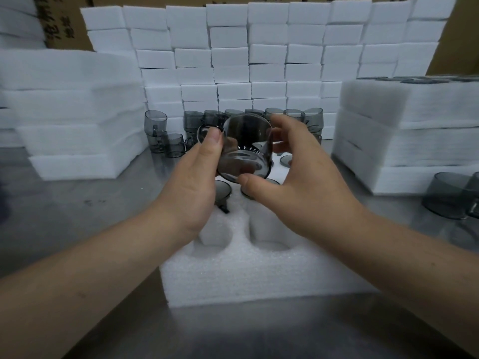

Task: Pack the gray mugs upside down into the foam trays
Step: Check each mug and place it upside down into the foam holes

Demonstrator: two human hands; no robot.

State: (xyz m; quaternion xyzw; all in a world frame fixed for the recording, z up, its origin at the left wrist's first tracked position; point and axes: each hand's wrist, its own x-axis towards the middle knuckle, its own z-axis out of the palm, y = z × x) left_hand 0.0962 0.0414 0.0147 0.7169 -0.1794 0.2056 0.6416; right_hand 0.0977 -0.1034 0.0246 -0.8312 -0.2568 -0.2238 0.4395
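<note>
A gray see-through mug (246,146) is held in the air above the white foam tray (233,275), tilted with one round end toward me. My left hand (191,182) grips its left side, thumb on top. My right hand (298,177) grips its right side, thumb under the near edge. In the tray, upturned mug bottoms (221,190) show in the far holes, partly hidden by my hands. The two near holes (216,235) hold nothing.
Several loose gray mugs (171,141) stand behind the tray. Foam tray stacks rise at left (77,120) and right (404,141). A wall of white foam blocks (259,60) closes the back. Two mugs (451,195) sit at far right on the steel table (77,216).
</note>
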